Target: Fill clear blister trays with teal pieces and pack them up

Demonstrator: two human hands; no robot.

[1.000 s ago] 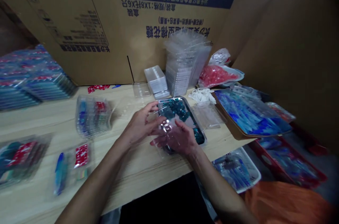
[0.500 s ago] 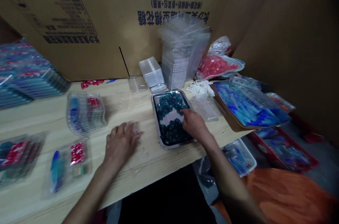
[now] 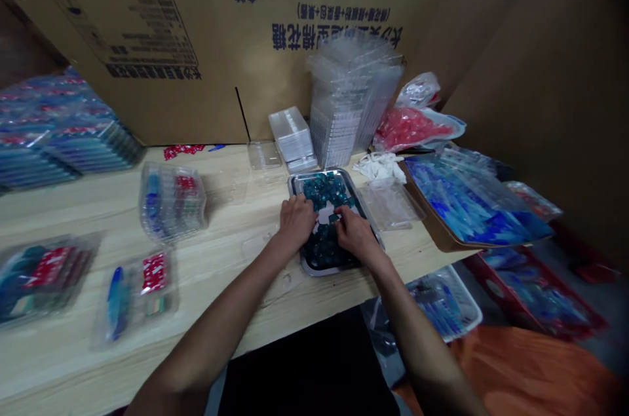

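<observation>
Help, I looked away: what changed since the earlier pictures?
The clear plastic piece held earlier was let go and lies on the table left of the metal tray. The left hand moved right to the tray, joining the right hand at its teal pieces. The metal tray and tall plastic stack stayed.

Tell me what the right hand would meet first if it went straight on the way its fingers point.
Most likely the teal pieces in the far part of the metal tray, just ahead of the right hand, though its exact height is hard to judge.
</observation>
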